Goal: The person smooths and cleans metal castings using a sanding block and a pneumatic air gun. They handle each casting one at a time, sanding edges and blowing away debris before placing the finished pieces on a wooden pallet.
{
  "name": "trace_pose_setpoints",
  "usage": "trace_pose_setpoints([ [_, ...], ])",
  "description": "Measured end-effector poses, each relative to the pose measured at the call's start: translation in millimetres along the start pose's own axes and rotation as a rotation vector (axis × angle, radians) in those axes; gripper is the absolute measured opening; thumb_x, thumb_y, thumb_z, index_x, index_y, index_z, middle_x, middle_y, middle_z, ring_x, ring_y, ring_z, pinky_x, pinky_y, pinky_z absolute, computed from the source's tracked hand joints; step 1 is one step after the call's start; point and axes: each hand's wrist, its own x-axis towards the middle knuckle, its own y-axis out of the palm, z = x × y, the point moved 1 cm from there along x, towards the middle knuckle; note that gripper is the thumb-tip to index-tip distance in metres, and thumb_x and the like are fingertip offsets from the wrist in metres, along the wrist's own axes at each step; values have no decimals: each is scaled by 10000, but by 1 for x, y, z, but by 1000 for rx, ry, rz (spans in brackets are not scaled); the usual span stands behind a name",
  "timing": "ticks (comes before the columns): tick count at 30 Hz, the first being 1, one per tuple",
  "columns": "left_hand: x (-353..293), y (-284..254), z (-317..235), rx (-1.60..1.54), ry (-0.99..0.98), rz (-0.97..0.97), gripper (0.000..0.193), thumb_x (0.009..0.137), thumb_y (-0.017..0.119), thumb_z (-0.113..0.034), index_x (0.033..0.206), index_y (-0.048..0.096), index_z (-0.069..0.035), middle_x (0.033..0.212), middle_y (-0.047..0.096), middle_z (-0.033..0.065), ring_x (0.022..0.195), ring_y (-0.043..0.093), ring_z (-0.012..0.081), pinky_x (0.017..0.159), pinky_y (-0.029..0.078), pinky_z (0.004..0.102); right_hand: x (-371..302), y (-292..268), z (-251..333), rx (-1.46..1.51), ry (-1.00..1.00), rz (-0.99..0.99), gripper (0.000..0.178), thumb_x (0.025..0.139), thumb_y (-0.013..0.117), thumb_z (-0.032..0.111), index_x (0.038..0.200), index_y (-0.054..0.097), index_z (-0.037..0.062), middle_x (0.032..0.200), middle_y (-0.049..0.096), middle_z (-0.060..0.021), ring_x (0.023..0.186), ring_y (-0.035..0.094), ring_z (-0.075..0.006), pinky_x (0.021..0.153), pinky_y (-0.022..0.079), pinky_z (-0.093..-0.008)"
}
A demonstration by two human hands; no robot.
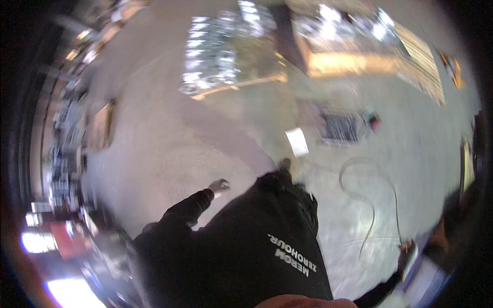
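Observation:
My left hand [220, 186] hangs beside my body over the grey floor, its fingers loosely bent and apart with nothing visible in them. At the lower right, my right hand [408, 247] is out to the side, next to a pale, blurred surface. Its fingers are too smeared to read, so I cannot tell whether it holds anything. A thin dark cable or hose [372, 205] loops over the floor, and one end reaches close to that hand. Ahead of my feet lies a white rectangular sheet [297, 142].
Farther off stand a pallet with shiny, clear-looking stacked goods [210, 56] and a wooden crate [354, 64] with bright wrapped contents. A dark slatted box [340, 126] sits on the floor to the right. Blurred shelving [64, 138] lines the left.

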Motion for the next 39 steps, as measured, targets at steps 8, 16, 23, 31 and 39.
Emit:
trace_pose_setpoints([
  [8, 32, -36, -103, -4, 177, -195, 368, 923, 683, -211, 1236, 608, -33, 984, 694, 64, 855, 649, 146, 782, 529, 302, -48, 70, -8, -472, 186, 326, 258, 948, 562, 215, 814, 665, 20, 709, 693, -58, 629, 645, -173, 646, 527, -339],
  [16, -6, 2, -161, -99, 147, 84, 445, 948, 664, -200, 1328, 540, -5, 1146, 652, 116, 1027, 619, 184, 920, 499, 312, -5, 170, -27, -511, 58, 247, 174, 855, 607, 106, 1029, 609, 102, 849, 708, -144, 773, 672, -394, 626, 530, -444],
  [23, 1, 23, -125, -24, 163, 59, 473, 943, 658, -331, 1305, 567, -39, 1152, 671, 147, 1076, 628, 199, 939, 494, 344, 41, 214, 21, -667, 76, 500, 210, 824, 674, 199, 1007, 622, 109, 872, 699, -155, 869, 682, -363, 732, 539, -488],
  [31, 11, 11, -139, 72, 112, 26, 432, 967, 638, -220, 1324, 536, 0, 1125, 659, 104, 1029, 616, 160, 919, 495, 311, 43, 213, -17, -737, 216, 177, 187, 909, 560, 177, 1061, 660, 136, 866, 710, -125, 836, 698, -354, 708, 551, -457],
  [39, 22, 12, -136, 0, 110, 90, 454, 980, 630, -239, 1338, 528, 20, 1156, 648, 109, 1021, 624, 175, 924, 497, 317, 24, 249, -50, -795, 198, 316, 256, 907, 586, 178, 1154, 595, 110, 903, 697, -171, 841, 692, -369, 696, 549, -484],
])
